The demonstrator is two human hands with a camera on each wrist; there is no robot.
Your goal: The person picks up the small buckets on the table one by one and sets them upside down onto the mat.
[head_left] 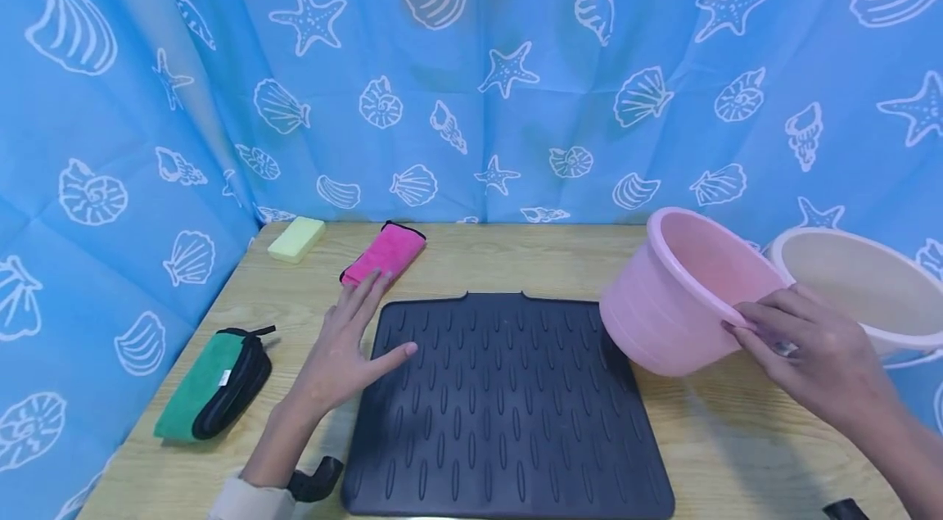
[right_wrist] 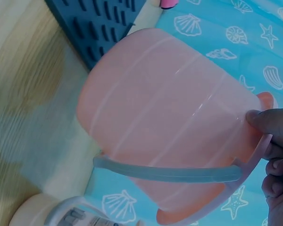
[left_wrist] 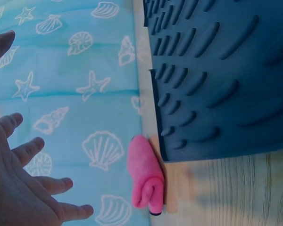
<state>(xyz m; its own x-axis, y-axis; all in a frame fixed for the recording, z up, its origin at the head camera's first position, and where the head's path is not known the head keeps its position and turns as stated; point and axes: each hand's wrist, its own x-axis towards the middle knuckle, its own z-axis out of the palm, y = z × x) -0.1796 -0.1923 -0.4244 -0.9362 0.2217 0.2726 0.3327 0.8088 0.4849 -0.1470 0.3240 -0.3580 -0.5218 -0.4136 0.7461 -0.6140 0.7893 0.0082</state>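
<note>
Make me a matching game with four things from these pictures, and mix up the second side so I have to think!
Things:
1. pink bucket
2. sponge
3. mat
4. curtain

Clues:
A. blue and white, hanging behind the table
B. tilted, its rim held by the right hand
C. dark and bumpy, lying flat
D. pale yellow, near the table's far left corner

Right pairs: 1-B, 2-D, 3-C, 4-A

A pink bucket (head_left: pixel 656 315) was tilted by the far right corner of the dark mat (head_left: pixel 501 413), right hand (head_left: pixel 821 352) gripped its rim, left hand (head_left: pixel 339 356) spread wide near the mat's left edge as I watched.
</note>
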